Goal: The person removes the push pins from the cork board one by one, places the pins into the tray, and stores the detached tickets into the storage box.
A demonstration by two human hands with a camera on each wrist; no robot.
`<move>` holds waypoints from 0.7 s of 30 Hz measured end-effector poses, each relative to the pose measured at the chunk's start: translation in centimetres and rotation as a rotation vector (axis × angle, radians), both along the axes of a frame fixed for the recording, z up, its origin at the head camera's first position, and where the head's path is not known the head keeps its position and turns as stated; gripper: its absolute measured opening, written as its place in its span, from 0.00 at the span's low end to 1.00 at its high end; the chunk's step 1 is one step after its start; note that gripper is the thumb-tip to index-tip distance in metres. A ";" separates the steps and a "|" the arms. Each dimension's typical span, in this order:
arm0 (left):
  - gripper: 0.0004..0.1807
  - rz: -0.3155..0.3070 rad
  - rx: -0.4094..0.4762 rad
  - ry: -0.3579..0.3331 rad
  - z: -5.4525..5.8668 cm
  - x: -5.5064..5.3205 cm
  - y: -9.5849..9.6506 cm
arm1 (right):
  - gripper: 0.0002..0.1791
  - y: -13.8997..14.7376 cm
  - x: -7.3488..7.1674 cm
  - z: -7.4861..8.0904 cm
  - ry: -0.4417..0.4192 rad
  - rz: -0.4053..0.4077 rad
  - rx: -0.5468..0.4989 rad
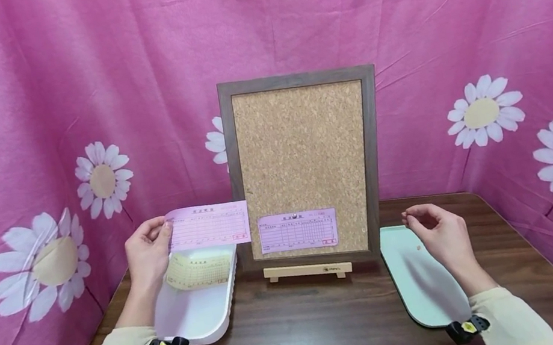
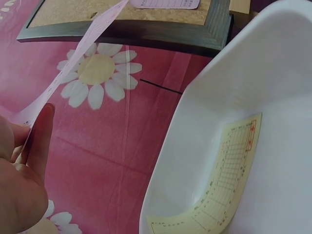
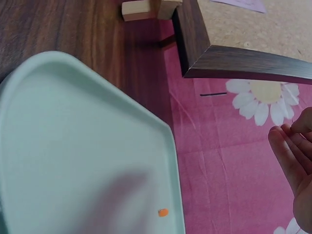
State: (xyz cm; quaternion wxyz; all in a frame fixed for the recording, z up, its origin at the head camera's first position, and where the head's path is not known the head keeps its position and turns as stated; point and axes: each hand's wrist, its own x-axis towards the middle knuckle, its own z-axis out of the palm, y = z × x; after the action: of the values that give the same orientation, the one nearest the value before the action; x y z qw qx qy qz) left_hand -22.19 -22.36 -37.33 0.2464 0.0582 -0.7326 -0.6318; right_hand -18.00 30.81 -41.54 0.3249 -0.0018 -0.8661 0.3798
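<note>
My left hand point(image 1: 146, 249) pinches a pink receipt slip point(image 1: 209, 226) by its left edge, thumb in front. The slip hangs over the white tray's far end, its right edge at the corkboard's frame. A second pink receipt slip point(image 1: 297, 233) lies flat on the corkboard point(image 1: 305, 149), low down, with a small pin point(image 1: 294, 216) at its top edge. My right hand point(image 1: 443, 236) is raised over the green tray point(image 1: 427, 287), thumb and fingertips pinched together on a tiny pushpin, mostly hidden; its thin point point(image 3: 292, 119) shows in the right wrist view.
A yellow receipt slip point(image 1: 199, 273) lies curled against the wall of the white tray point(image 1: 197, 320). One small orange piece point(image 3: 163, 212) lies in the green tray. The corkboard leans on a wooden easel point(image 1: 307, 271) on the brown table point(image 1: 304, 339). A pink curtain point(image 1: 283, 12) hangs behind.
</note>
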 end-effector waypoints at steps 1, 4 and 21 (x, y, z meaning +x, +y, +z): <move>0.14 0.000 0.000 -0.005 -0.1 0.0 -0.1 | 0.04 0.1 0.0 -0.1 -0.006 -0.001 0.002; 0.14 -0.002 0.004 -0.021 -0.2 0.1 -0.4 | 0.05 0.3 0.1 -0.3 -0.021 -0.005 0.013; 0.15 0.006 -0.034 -0.068 -1.3 0.6 -2.2 | 0.04 1.1 0.9 -1.9 -0.060 -0.025 0.043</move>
State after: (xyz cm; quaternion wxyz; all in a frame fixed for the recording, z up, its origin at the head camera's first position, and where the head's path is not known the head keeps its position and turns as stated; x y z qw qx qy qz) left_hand -21.64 -24.57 -38.62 0.2241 0.0775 -0.7511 -0.6161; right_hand -17.12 31.87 -43.40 0.3036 -0.0169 -0.8832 0.3570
